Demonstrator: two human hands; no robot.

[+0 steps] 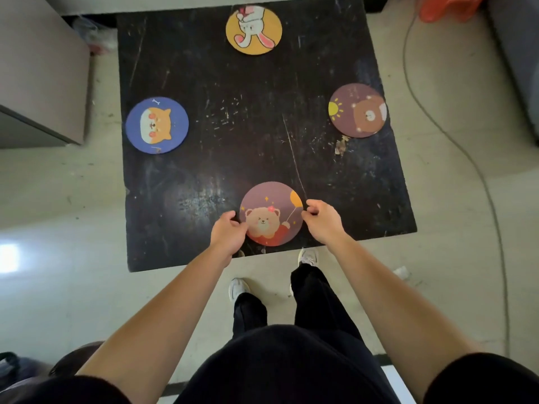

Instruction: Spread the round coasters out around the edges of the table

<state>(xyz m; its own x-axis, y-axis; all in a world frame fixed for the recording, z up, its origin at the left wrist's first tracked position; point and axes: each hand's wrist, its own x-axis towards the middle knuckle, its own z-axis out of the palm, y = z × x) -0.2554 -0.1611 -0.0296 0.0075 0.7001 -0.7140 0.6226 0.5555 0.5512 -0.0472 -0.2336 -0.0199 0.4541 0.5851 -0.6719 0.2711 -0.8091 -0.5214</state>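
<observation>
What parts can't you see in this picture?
Head view only:
- Pink bear coaster: side edges hidden under left hand and right hand; grip unclear.
- Rabbit coaster: picture upside down, top blurred.
- Orange thing: cut off by top edge.

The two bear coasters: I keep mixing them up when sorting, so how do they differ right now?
The near bear coaster shows a bear with a flower and a balloon; the right bear coaster shows a bear beside a yellow sun. The near one lies at the table's front edge, the other at its right edge. The left hand and right hand touch the near one's sides; the right one lies untouched. Both are round, flat and purplish.
</observation>
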